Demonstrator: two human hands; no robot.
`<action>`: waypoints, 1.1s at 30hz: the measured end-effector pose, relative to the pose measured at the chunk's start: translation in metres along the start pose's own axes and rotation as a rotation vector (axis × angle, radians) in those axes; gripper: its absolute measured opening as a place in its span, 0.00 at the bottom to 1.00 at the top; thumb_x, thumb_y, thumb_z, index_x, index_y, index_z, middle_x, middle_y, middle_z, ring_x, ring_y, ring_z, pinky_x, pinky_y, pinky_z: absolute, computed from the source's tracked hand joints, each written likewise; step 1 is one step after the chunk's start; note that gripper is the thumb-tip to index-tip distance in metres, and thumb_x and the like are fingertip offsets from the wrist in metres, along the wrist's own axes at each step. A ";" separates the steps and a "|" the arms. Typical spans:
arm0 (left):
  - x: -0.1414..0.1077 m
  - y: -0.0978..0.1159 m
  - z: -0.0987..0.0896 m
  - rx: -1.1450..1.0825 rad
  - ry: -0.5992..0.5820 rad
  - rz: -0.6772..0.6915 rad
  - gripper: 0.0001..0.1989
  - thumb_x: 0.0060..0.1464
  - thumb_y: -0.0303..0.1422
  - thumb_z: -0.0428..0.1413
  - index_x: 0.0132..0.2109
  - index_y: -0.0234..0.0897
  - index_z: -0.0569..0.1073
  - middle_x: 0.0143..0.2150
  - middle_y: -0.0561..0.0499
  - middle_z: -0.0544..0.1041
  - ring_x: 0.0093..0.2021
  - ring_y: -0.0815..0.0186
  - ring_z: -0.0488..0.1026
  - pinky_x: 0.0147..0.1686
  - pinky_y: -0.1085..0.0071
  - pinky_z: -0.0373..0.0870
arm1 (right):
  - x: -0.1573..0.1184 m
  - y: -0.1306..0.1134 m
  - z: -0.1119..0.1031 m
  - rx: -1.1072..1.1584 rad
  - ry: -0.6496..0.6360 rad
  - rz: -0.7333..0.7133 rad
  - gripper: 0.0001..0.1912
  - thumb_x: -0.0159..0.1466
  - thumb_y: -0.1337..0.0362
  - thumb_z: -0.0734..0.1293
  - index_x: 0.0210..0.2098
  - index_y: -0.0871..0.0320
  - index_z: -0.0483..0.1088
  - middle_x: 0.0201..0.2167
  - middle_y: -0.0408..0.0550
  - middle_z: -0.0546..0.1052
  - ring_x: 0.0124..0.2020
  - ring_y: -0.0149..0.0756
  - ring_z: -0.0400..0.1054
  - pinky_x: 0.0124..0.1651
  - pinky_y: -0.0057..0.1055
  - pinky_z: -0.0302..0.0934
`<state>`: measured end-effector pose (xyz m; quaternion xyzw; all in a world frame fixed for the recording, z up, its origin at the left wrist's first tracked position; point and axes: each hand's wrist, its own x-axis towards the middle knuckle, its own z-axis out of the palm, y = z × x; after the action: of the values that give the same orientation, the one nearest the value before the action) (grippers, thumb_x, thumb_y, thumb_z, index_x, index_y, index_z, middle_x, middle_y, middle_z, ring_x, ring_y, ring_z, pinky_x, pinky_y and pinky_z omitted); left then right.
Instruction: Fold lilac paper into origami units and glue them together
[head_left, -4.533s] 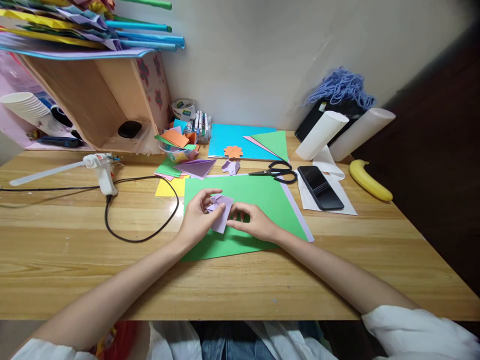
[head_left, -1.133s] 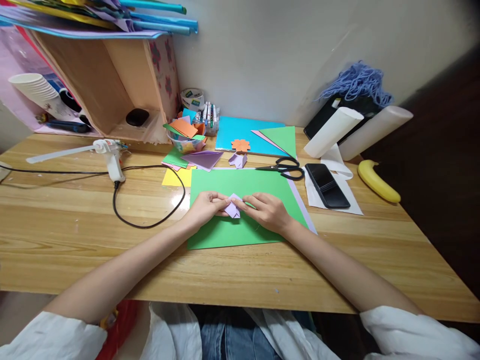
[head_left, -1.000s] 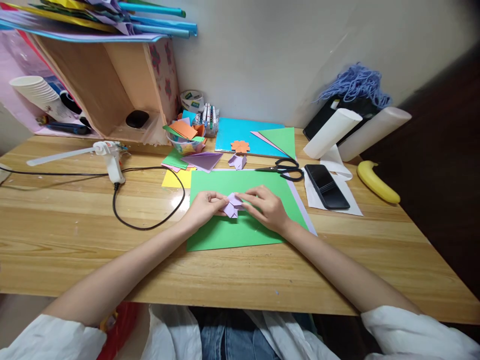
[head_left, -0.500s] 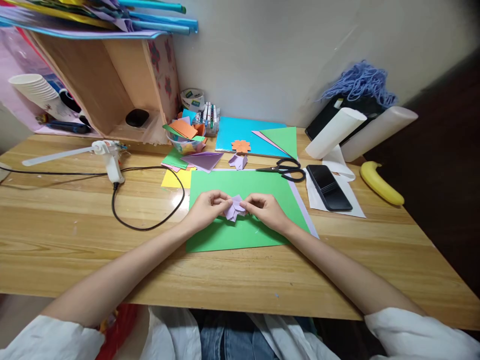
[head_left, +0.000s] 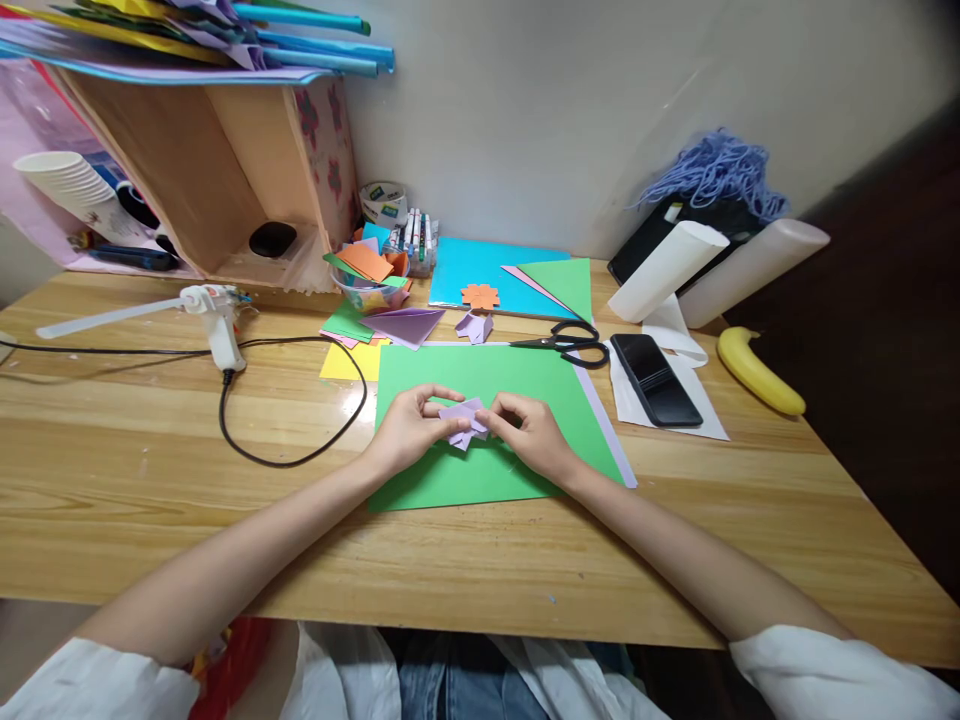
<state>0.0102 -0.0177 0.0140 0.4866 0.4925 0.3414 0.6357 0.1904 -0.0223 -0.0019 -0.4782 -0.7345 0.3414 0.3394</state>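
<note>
Between my two hands is a folded purple paper flower (head_left: pixel 466 424), held just over a green paper sheet (head_left: pixel 480 480). My left hand (head_left: pixel 411 428) pinches its left side, thumb on top and fingers behind. My right hand (head_left: pixel 531 432) grips its right edge between thumb and forefinger. Beyond the sheet lie another small folded purple paper piece (head_left: pixel 475 327), an orange paper flower (head_left: pixel 481 296) and a purple folded triangle (head_left: pixel 409 325). Black-handled scissors (head_left: pixel 570 343) rest at the sheet's far right edge.
A white glue gun (head_left: pixel 219 325) with its black cord (head_left: pixel 285 463) lies to the left. A bowl of paper scraps (head_left: pixel 371 290) stands before a wooden box (head_left: pixel 187 170). On the right are a phone (head_left: pixel 656 380), a banana (head_left: pixel 759 372) and white rolls (head_left: pixel 669 270).
The purple paper flower has turned and tilted slightly in my fingers, shifting a little left. My left thumb now lies further over it. The whole view has moved slightly.
</note>
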 end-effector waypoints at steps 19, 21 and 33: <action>0.001 0.006 -0.003 0.052 -0.073 0.015 0.21 0.39 0.30 0.63 0.43 0.32 0.68 0.23 0.52 0.75 0.23 0.69 0.72 0.22 0.76 0.67 | 0.006 0.004 -0.007 0.225 -0.229 0.059 0.19 0.63 0.53 0.58 0.21 0.59 0.60 0.19 0.39 0.62 0.22 0.26 0.55 0.26 0.24 0.50; 0.001 0.007 -0.003 0.058 -0.090 0.020 0.21 0.39 0.30 0.63 0.43 0.32 0.68 0.23 0.54 0.73 0.22 0.70 0.71 0.22 0.77 0.66 | 0.006 0.005 -0.008 0.258 -0.246 0.059 0.18 0.62 0.54 0.59 0.21 0.59 0.60 0.19 0.39 0.63 0.22 0.26 0.55 0.26 0.24 0.50; 0.004 0.002 -0.004 0.074 -0.122 0.082 0.20 0.41 0.30 0.61 0.44 0.31 0.66 0.23 0.55 0.72 0.23 0.71 0.71 0.23 0.78 0.65 | 0.001 0.001 -0.003 0.040 -0.170 -0.028 0.17 0.63 0.59 0.58 0.22 0.60 0.63 0.20 0.41 0.68 0.22 0.26 0.58 0.28 0.25 0.50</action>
<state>0.0071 -0.0127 0.0143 0.5495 0.4449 0.3184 0.6314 0.1927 -0.0210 -0.0008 -0.4304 -0.7603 0.3905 0.2901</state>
